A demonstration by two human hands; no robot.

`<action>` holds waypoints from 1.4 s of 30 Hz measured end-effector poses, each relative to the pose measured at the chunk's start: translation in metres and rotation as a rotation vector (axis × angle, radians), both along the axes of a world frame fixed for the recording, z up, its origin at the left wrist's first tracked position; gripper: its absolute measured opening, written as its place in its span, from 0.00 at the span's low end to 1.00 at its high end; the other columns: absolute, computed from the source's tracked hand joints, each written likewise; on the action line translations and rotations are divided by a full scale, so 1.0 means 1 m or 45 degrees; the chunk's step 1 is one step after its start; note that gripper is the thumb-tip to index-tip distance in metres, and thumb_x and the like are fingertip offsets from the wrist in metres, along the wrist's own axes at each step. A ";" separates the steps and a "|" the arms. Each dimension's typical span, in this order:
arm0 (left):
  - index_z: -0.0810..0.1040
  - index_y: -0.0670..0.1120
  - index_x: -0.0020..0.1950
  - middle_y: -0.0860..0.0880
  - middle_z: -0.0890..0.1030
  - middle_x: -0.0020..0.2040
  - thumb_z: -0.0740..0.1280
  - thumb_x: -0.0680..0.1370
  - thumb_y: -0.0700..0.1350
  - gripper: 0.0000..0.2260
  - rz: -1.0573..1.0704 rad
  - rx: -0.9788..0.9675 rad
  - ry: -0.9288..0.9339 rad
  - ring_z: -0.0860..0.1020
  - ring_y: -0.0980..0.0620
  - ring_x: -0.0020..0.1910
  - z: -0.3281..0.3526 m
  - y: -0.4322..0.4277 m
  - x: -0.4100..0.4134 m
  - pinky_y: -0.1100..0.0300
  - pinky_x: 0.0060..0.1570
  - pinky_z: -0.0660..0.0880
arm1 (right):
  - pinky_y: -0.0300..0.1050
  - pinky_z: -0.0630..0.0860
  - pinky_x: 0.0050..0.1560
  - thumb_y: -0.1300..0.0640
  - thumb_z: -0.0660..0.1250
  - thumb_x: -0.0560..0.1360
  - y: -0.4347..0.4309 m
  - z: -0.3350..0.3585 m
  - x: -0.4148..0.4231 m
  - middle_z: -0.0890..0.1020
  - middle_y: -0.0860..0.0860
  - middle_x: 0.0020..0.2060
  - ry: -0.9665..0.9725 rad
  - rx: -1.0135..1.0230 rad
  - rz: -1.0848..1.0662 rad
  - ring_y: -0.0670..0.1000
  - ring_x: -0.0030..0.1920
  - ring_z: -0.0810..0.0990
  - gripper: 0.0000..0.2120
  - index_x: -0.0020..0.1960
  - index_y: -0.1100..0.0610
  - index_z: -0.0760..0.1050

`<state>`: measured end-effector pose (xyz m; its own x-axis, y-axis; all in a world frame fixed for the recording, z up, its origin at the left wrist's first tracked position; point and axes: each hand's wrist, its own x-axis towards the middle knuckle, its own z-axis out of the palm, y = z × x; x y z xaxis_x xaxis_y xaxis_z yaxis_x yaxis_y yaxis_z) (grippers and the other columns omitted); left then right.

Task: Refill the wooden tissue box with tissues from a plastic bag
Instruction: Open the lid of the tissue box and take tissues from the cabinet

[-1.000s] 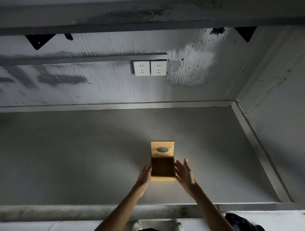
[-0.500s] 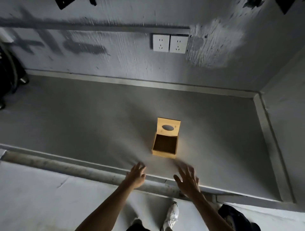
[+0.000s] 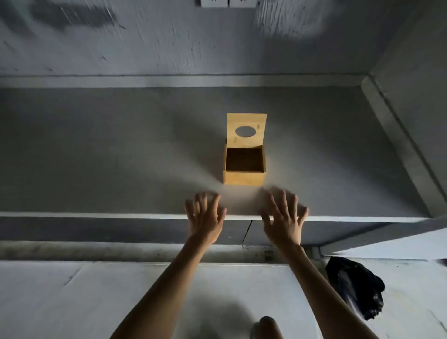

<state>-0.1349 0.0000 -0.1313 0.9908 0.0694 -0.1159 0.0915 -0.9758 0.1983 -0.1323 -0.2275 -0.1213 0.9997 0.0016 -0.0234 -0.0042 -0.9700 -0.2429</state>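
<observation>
Scuffed grey wall; grey ledge; pale floor; dim light

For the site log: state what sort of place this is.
Probably an unfinished or utility room: rough grey plastered wall with white wall sockets, and a bare grey concrete ledge holding an open, empty wooden tissue box.

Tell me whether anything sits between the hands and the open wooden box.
Nothing visible does. The left hand and right hand hover, fingers spread, just short of the wooden tissue box; only bare grey surface lies between. Its lid stands open, and the inside looks empty.
</observation>
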 end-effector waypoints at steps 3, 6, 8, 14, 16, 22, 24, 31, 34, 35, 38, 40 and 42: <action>0.66 0.56 0.72 0.45 0.65 0.74 0.50 0.81 0.59 0.21 0.007 -0.016 -0.263 0.60 0.43 0.76 -0.024 0.001 -0.015 0.37 0.73 0.51 | 0.73 0.46 0.72 0.38 0.49 0.79 0.000 -0.023 -0.010 0.60 0.51 0.77 -0.110 0.025 -0.029 0.59 0.78 0.52 0.25 0.75 0.39 0.58; 0.68 0.54 0.73 0.46 0.69 0.75 0.51 0.82 0.56 0.21 -0.035 0.030 -0.553 0.64 0.45 0.75 -0.048 0.001 -0.024 0.40 0.73 0.56 | 0.70 0.46 0.73 0.42 0.48 0.80 0.002 -0.038 -0.014 0.64 0.50 0.76 -0.313 0.058 -0.081 0.57 0.78 0.54 0.23 0.73 0.44 0.65; 0.72 0.53 0.71 0.47 0.72 0.72 0.54 0.82 0.55 0.20 -0.023 0.038 -0.772 0.69 0.46 0.72 -0.063 0.003 -0.019 0.41 0.72 0.59 | 0.66 0.45 0.75 0.46 0.51 0.80 0.015 -0.047 -0.004 0.71 0.52 0.72 -0.531 0.117 -0.037 0.57 0.76 0.60 0.21 0.67 0.50 0.73; 0.81 0.51 0.59 0.51 0.82 0.59 0.56 0.82 0.53 0.15 0.061 0.068 -1.343 0.79 0.45 0.57 -0.088 -0.003 0.001 0.46 0.63 0.68 | 0.48 0.70 0.56 0.51 0.58 0.80 0.067 -0.088 0.016 0.84 0.50 0.55 -1.207 0.148 0.080 0.53 0.57 0.81 0.15 0.53 0.53 0.83; 0.82 0.52 0.56 0.52 0.83 0.56 0.56 0.82 0.53 0.16 0.076 0.060 -1.414 0.78 0.45 0.53 -0.097 -0.002 0.002 0.48 0.62 0.68 | 0.48 0.70 0.52 0.51 0.59 0.80 0.068 -0.097 0.018 0.86 0.49 0.51 -1.273 0.136 0.024 0.53 0.52 0.83 0.15 0.47 0.53 0.84; 0.82 0.44 0.52 0.48 0.84 0.50 0.60 0.78 0.40 0.11 -0.096 -0.404 -1.633 0.79 0.44 0.50 -0.106 0.003 -0.023 0.50 0.55 0.73 | 0.48 0.69 0.53 0.45 0.53 0.80 0.059 -0.096 0.009 0.85 0.48 0.49 -1.187 0.075 0.159 0.55 0.53 0.82 0.19 0.50 0.50 0.81; 0.80 0.39 0.46 0.45 0.82 0.45 0.58 0.72 0.31 0.12 -0.238 -0.744 -1.743 0.79 0.44 0.45 -0.130 -0.009 -0.057 0.50 0.48 0.74 | 0.48 0.69 0.54 0.41 0.53 0.79 0.053 -0.093 0.008 0.84 0.48 0.52 -1.117 0.044 0.212 0.54 0.56 0.81 0.20 0.54 0.49 0.80; 0.65 0.53 0.74 0.53 0.65 0.75 0.59 0.78 0.45 0.24 -0.171 -0.260 -1.085 0.58 0.52 0.77 -0.178 -0.037 -0.034 0.39 0.73 0.55 | 0.48 0.71 0.55 0.37 0.51 0.78 0.047 -0.101 0.016 0.84 0.48 0.55 -1.189 0.036 0.241 0.53 0.58 0.81 0.25 0.58 0.50 0.80; 0.57 0.56 0.77 0.56 0.58 0.77 0.56 0.80 0.52 0.25 -0.070 -0.260 -0.866 0.48 0.53 0.78 -0.166 -0.043 -0.017 0.27 0.69 0.38 | 0.49 0.70 0.57 0.39 0.53 0.79 0.047 -0.095 0.011 0.84 0.49 0.56 -1.173 0.056 0.275 0.54 0.59 0.80 0.23 0.59 0.51 0.79; 0.57 0.56 0.77 0.55 0.58 0.76 0.56 0.80 0.52 0.25 -0.046 -0.250 -0.804 0.48 0.51 0.78 -0.160 -0.044 -0.016 0.26 0.68 0.38 | 0.49 0.69 0.58 0.40 0.54 0.80 0.047 -0.092 0.011 0.83 0.49 0.57 -1.125 0.053 0.304 0.54 0.61 0.79 0.22 0.59 0.52 0.79; 0.63 0.55 0.74 0.53 0.63 0.73 0.59 0.79 0.52 0.23 -0.026 -0.299 -0.695 0.54 0.47 0.74 -0.145 -0.047 -0.024 0.25 0.68 0.45 | 0.50 0.67 0.62 0.46 0.57 0.81 0.042 -0.094 0.007 0.82 0.50 0.61 -1.122 0.119 0.361 0.54 0.64 0.77 0.17 0.61 0.53 0.78; 0.66 0.55 0.71 0.53 0.67 0.69 0.60 0.78 0.54 0.20 -0.048 -0.369 -0.697 0.55 0.47 0.74 -0.142 -0.045 -0.032 0.26 0.69 0.46 | 0.49 0.69 0.63 0.54 0.60 0.81 0.035 -0.103 -0.006 0.82 0.51 0.59 -1.227 0.372 0.451 0.53 0.63 0.78 0.13 0.59 0.56 0.80; 0.70 0.54 0.66 0.54 0.69 0.65 0.61 0.78 0.54 0.16 -0.066 -0.457 -0.754 0.55 0.48 0.74 -0.146 -0.042 -0.044 0.27 0.70 0.44 | 0.48 0.70 0.67 0.57 0.60 0.82 0.022 -0.124 -0.028 0.82 0.50 0.59 -1.214 0.761 0.511 0.49 0.63 0.77 0.12 0.59 0.56 0.80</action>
<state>-0.1791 -0.0420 -0.2772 0.8954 0.0789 0.4381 -0.1764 -0.8406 0.5121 -0.1607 -0.2054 -0.2453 0.5392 0.0757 0.8387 0.7003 -0.5934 -0.3967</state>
